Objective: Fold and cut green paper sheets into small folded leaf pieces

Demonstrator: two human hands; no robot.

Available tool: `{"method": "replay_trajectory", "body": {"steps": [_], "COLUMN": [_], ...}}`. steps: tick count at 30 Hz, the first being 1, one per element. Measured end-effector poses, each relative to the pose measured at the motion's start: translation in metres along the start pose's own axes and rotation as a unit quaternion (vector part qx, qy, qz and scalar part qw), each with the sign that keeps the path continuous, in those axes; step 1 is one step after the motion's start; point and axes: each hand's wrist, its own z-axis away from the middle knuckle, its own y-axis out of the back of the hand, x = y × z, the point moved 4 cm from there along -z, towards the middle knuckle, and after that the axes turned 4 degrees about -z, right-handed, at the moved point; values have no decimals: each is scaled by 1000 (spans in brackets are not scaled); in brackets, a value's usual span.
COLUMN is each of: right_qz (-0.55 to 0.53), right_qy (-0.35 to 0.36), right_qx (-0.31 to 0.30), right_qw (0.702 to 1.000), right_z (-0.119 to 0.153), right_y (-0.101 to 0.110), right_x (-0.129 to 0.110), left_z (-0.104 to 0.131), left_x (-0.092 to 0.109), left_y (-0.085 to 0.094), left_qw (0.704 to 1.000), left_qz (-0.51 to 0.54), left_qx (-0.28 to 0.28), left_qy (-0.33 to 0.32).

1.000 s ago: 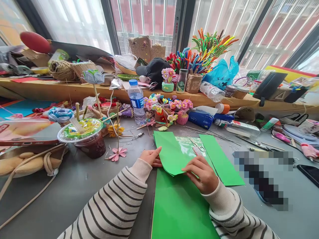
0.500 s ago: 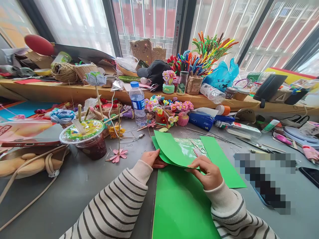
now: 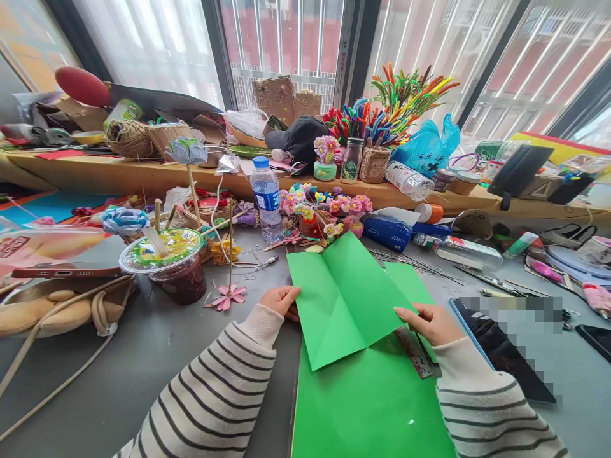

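A creased green sheet (image 3: 351,296) is spread out between my two hands, with fold lines crossing it. My left hand (image 3: 281,301) pinches its left edge between thumb and fingers. At the right edge, my right hand (image 3: 432,321) grips the sheet with thumb and fingers together. Beneath lies a large green sheet (image 3: 367,407) on the grey table, and another green piece (image 3: 411,283) shows behind. Partly under the held sheet, near my right hand, is a patterned strip (image 3: 414,351).
A lidded cup (image 3: 179,277) and a pink paper flower (image 3: 229,297) stand to the left. Behind are a water bottle (image 3: 266,200), crochet flowers (image 3: 327,207) and a blue tissue pack (image 3: 387,232). A tablet (image 3: 501,356) lies right, thin wires behind the sheets.
The folded green sheet has been opened out flat between my hands. My right hand has moved right and my left slightly left. The scissors seen before are now hidden.
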Motion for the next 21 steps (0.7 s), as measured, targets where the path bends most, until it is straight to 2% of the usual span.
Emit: {"method": "replay_trajectory", "body": {"steps": [4,8,12,14,17,19,21], "right_qz": [13,-14,-11,-3,-38,-46,6], "right_qy": [-21,-86,-59,-14,16,-9,-30], "right_qx": [-112,-253,-332,-332,-272,-200,-100], "right_qw": [993,964,941,943,962,979,995], "right_z": [1,15,27,27,20,14,8], "right_y": [0,-4,-6,-4,2,7,15], "right_x": [9,13,8,4,-3,-2,2], "left_z": [3,7,10,12,12,12,12], "left_x": [1,-1,-4,-5,-2,1,5], "left_y": [6,7,10,12,13,14,16], "left_qw": [999,989,973,967,967,970,974], "left_qz": [-46,-89,-111,-116,-106,-92,-69], "left_qx": [-17,-116,-197,-217,-223,-222,-216], "left_qy": [4,29,55,67,63,49,27]}}
